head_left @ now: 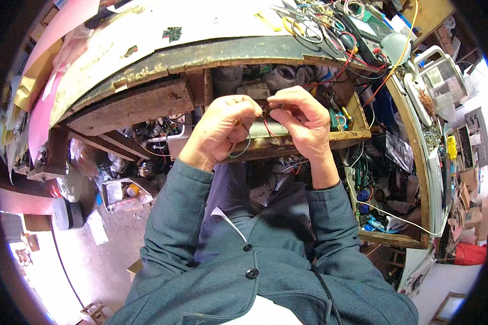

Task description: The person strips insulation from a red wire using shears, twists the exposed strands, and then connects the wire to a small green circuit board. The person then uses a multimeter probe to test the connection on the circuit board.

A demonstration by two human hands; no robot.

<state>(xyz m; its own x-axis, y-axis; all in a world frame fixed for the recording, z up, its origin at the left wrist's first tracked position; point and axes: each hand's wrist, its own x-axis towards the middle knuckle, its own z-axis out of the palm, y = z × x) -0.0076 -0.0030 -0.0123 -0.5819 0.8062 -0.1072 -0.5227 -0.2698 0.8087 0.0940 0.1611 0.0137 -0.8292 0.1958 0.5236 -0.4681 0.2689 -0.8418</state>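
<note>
My left hand (220, 125) and my right hand (308, 123) meet fingertip to fingertip above an open wooden drawer (331, 140). A thin grey-green wire (248, 147) loops down from my left hand, whose thumb and forefinger pinch its end. Between the two hands a short red wire (268, 129) hangs in a curve. My right thumb and fingers are closed in a pinch; a small dark piece shows there, too small and shaded to name.
The worn bench edge (162, 60) runs just beyond my hands. A small green circuit board (172, 34) lies on the white bench top. Tangled cables (309, 24) and a multimeter (363, 40) are at the far right. A wooden bin (425, 216) of clutter stands at my right.
</note>
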